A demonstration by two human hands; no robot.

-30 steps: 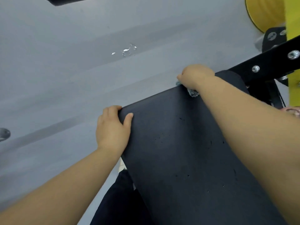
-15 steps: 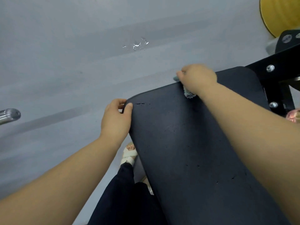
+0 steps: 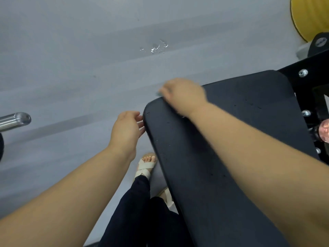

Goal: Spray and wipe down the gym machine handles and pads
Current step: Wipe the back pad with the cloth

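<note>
A long black bench pad point(image 3: 222, 139) runs from the lower middle up to the right. My right hand point(image 3: 185, 95), blurred by motion, sits on the pad's far edge near its left corner. It grips a small grey-green cloth point(image 3: 159, 93), of which only a sliver shows beyond the fingers. At the pad's left corner is my left hand point(image 3: 127, 129). Its fingers are loose and just touch the pad's side edge.
A steel bar end point(image 3: 16, 120) juts in from the left. A yellow weight plate point(image 3: 311, 16) and the black bolted frame point(image 3: 302, 73) stand at the right, with a pinkish round object point(image 3: 324, 130) beside them. My sandalled foot point(image 3: 145, 166) is below the pad. Wet spots point(image 3: 156, 47) mark the grey floor.
My right hand has slid the cloth leftward along the pad's far edge toward the corner. My left hand has let go of the corner and now only touches it.
</note>
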